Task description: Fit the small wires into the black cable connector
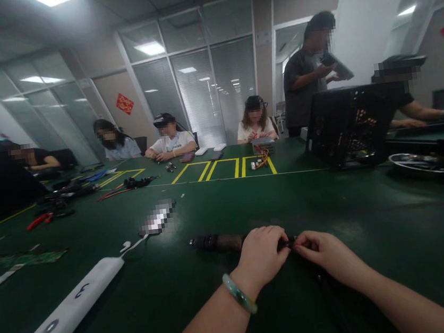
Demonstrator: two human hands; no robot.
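My left hand (pixel 262 255) rests closed over a dark, cylindrical tool (pixel 214 242) that lies on the green table (pixel 250 200); the tool's ribbed end sticks out to the left. My right hand (pixel 324 254) is closed too, with its fingertips pinching a small dark part (pixel 290 242) right beside the left hand's fingers. A green bangle (pixel 239 293) is on my left wrist. What the fingers pinch is too small and dark to name.
A white power bank (pixel 75 303) with a cable lies at the near left, a blurred small object (pixel 157 216) beyond it. A black computer case (pixel 348 125) stands at the right. Pliers, cables and circuit boards lie at the left. Several people sit or stand around the far side.
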